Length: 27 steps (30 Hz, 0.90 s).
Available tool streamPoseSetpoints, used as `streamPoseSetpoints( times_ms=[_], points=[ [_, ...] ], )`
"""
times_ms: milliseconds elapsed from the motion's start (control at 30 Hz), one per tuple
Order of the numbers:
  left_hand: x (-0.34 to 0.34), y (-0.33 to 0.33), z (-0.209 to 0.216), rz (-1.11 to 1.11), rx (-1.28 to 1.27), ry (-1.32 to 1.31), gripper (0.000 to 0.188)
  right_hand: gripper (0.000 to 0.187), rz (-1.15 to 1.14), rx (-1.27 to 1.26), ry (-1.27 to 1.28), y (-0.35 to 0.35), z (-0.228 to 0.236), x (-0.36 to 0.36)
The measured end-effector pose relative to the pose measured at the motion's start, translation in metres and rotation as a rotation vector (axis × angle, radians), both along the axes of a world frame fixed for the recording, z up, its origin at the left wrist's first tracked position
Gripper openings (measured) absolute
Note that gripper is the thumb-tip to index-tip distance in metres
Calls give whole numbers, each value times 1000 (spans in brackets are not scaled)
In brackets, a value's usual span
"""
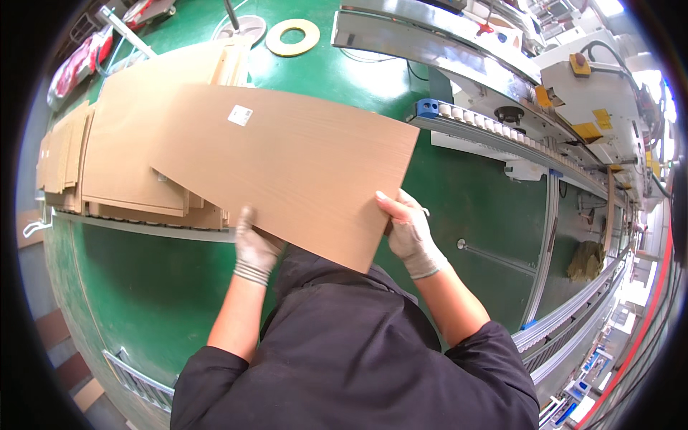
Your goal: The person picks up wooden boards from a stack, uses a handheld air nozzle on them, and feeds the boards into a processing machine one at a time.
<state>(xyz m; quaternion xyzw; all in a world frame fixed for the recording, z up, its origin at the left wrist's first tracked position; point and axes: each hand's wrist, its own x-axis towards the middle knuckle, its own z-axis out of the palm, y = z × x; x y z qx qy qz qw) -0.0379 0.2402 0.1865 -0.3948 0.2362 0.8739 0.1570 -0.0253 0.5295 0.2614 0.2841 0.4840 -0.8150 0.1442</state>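
A large flat brown wood-grain panel (301, 165) with a small white label (240, 115) lies across both my gloved hands. My left hand (255, 244) grips its near long edge, fingers tucked beneath and thumb at the edge. With the thumb on top, my right hand (412, 233) clasps the right short edge; most of its fingers are behind the panel. The panel's far left part overlaps a stack of similar brown panels (136, 136) on the left. Both hands wear pale knit gloves.
At the right runs a roller conveyor (494, 125) with a blue end block (427, 108), beside a large white machine (595, 100). A yellow ring (292, 37) lies on the green floor (143, 287) ahead. Metal frame rails (545, 251) stand to my right.
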Motion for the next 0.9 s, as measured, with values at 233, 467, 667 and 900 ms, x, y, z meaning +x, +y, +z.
streamPoseSetpoints(
  times_ms=[233,467,667,900],
  points=[
    [-85,-70,-93,147,-393,89,52,33,-316,202,67,47,-25,35],
    [-61,10,-44,-175,-29,206,52,34,-287,1486,206,135,-113,124],
    [-100,62,-6,-813,-44,360,51,55,-1060,733,-56,123,-126,184],
    [-182,148,-28,-1330,-358,943,47,76,-1483,388,-251,80,-232,306]
  ],
)
